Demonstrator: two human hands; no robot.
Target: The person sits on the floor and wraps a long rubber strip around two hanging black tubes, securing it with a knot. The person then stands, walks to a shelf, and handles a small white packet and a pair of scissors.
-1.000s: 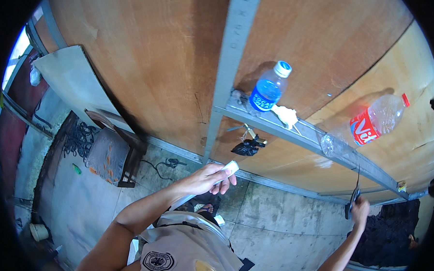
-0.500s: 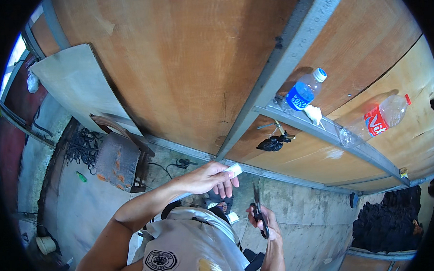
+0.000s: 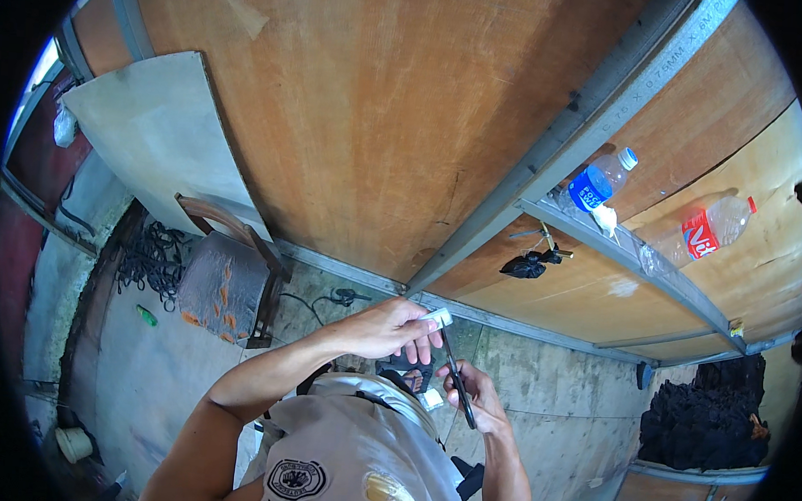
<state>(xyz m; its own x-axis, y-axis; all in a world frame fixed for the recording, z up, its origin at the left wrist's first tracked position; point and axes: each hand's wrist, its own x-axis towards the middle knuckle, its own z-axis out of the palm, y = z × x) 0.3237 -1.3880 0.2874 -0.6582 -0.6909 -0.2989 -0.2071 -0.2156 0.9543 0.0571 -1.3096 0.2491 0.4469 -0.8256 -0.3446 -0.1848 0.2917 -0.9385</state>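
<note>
My left hand (image 3: pixel 396 329) pinches a small white piece (image 3: pixel 438 318) between thumb and fingers; its exact kind does not show. In my right hand (image 3: pixel 477 393) is a pair of black-handled scissors (image 3: pixel 457 378). The blades point up toward the white piece and their tips meet its lower edge or lie right beside it. Whether the blades are apart I cannot tell. A second white item (image 3: pixel 432 399) lies lower down, behind my hands.
A worn chair (image 3: pixel 227 283) stands left, beside tangled dark straps (image 3: pixel 153 262). Two plastic bottles, one blue-labelled (image 3: pixel 594 183) and one red-labelled (image 3: pixel 708 233), rest on a metal wall beam (image 3: pixel 651 261). A dark fabric pile (image 3: pixel 702 416) sits at right.
My right hand has moved left and up, bringing the scissors from apart to the white piece in my left hand. The view has shifted slightly.
</note>
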